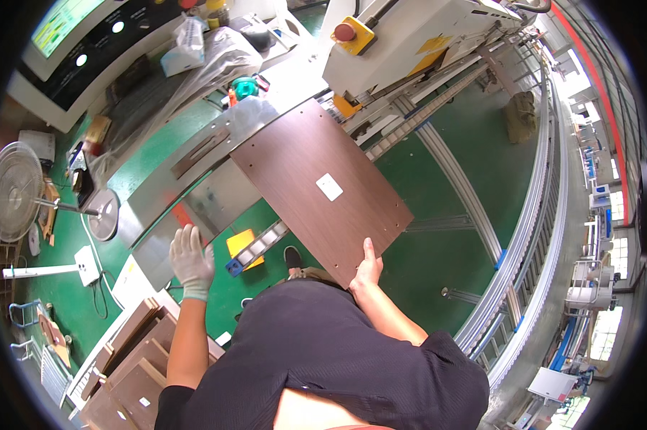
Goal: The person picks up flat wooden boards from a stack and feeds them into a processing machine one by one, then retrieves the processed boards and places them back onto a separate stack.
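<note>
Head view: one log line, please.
Left hand: gloved, open, empty | Right hand: bare, gripping brown panel at near corner | White label: on panel's upper face | Other panels: lower left

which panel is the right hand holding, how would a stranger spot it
Find the white machine with the red push button at the top. Below it, a brown wood-grain panel slants down to the right hand, which grips its near edge. Unlike the brown panels clustered at lower left, it lies apart and is held.
</note>
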Tool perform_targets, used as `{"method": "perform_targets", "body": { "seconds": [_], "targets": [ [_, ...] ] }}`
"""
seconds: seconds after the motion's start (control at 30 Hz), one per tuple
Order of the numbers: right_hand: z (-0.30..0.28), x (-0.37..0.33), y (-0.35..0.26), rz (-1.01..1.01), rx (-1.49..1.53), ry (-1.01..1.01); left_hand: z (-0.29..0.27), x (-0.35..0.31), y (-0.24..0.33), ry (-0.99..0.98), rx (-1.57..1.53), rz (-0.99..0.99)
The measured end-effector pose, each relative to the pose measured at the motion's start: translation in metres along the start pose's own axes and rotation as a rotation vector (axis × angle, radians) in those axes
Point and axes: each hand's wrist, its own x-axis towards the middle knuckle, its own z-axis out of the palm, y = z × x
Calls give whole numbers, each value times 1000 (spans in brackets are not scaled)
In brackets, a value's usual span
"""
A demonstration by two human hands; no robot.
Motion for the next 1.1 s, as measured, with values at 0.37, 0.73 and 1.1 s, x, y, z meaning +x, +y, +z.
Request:
{"method": "perform_targets", "body": {
  "seconds": [0.37,0.73,1.1],
  "targets": [
    [20,130,-100,-27,-20,-59,4,4,5,-51,-3,-46],
    [68,178,-160,-1309,-630,305,-3,2,7,-35,22,-62],
    [190,-92,22,-1277,-1442,-1711,-20,-111,-39,-26,-187,-327]
  ]
}}
